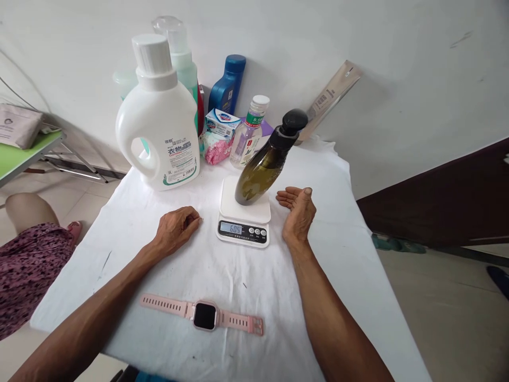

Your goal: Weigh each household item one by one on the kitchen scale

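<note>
A dark green pump bottle with a black top stands on a white digital kitchen scale, whose display appears to read 605. My right hand rests on its side just right of the scale, open, thumb up and fingers stretched toward the bottle without touching it. To the left of the scale lies my left hand, palm down, its fingers curled in and nothing visible in them. Nearer to me, a pink-strapped smartwatch is laid out flat between my forearms.
Behind stand a large white laundry detergent bottle, a blue bottle, a clear plastic bottle and a soap box. A flat package leans on the wall. White cloth covers the table; another person's leg shows at left.
</note>
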A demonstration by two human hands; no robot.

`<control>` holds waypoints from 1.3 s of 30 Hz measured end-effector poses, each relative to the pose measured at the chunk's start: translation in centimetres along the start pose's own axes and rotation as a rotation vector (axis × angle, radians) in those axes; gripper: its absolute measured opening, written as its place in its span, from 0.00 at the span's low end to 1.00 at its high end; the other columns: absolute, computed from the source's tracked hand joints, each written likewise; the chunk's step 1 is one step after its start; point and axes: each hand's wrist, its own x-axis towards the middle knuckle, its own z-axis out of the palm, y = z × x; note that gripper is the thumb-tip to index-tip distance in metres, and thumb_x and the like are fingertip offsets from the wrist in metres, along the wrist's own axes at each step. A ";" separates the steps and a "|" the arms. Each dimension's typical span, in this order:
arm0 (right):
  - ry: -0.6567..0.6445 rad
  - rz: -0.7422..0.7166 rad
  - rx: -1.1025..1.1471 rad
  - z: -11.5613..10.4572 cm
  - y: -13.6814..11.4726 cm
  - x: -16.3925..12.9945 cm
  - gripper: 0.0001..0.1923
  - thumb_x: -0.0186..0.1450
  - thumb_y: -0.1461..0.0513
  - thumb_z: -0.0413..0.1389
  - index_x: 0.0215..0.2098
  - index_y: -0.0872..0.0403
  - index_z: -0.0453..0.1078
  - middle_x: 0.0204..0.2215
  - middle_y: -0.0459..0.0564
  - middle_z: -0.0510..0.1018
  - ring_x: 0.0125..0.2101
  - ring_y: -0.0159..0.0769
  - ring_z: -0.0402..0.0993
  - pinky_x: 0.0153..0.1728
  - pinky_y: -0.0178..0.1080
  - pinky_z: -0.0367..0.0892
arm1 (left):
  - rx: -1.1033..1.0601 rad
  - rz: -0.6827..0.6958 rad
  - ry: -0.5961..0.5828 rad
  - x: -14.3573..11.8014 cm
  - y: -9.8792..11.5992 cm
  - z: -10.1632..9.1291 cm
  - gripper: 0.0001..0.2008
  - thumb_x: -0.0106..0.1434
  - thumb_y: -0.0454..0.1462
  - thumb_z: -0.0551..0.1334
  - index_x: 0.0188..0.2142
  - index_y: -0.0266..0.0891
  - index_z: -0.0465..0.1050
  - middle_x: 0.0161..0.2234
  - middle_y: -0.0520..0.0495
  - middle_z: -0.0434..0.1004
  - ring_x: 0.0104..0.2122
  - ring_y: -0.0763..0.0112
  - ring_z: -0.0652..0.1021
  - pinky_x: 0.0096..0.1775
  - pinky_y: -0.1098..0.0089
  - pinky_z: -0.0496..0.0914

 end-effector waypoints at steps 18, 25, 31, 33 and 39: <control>-0.006 0.024 -0.021 -0.2 0.0 0.4 0.37 0.69 0.33 0.41 0.38 0.54 0.72 0.33 0.54 0.81 0.35 0.42 0.79 0.38 0.44 0.71 | -0.167 -0.055 0.008 -0.2 -0.2 -0.5 0.11 0.67 0.43 0.61 0.34 0.39 0.74 0.25 0.54 0.69 0.25 0.74 0.67 0.30 0.71 0.61; -0.030 0.026 -0.036 -0.4 0.2 0.6 0.37 0.70 0.34 0.40 0.39 0.54 0.73 0.34 0.55 0.81 0.36 0.43 0.79 0.41 0.46 0.71 | -0.385 -0.045 0.053 3.7 2.2 -1.0 0.12 0.68 0.44 0.57 0.37 0.38 0.72 0.27 0.53 0.69 0.25 0.74 0.71 0.29 0.72 0.64; -0.040 0.029 -0.050 -0.5 0.1 0.6 0.37 0.71 0.34 0.40 0.40 0.55 0.73 0.35 0.56 0.82 0.37 0.43 0.79 0.41 0.46 0.72 | -0.427 0.015 0.175 8.7 3.2 1.9 0.10 0.69 0.40 0.55 0.36 0.38 0.72 0.26 0.53 0.71 0.24 0.74 0.71 0.31 0.72 0.66; -0.040 0.029 -0.054 -0.5 0.0 0.6 0.37 0.71 0.34 0.40 0.41 0.55 0.73 0.35 0.56 0.82 0.37 0.43 0.79 0.41 0.46 0.72 | -0.395 0.042 0.191 9.7 3.0 2.6 0.10 0.69 0.39 0.55 0.35 0.38 0.72 0.26 0.52 0.73 0.25 0.73 0.71 0.32 0.71 0.65; -0.044 0.032 -0.080 -0.5 0.2 0.5 0.38 0.70 0.34 0.41 0.42 0.56 0.73 0.36 0.56 0.81 0.36 0.44 0.79 0.41 0.49 0.72 | -0.300 0.105 0.171 10.7 1.8 3.3 0.09 0.68 0.36 0.56 0.34 0.37 0.74 0.29 0.50 0.76 0.29 0.72 0.72 0.36 0.71 0.64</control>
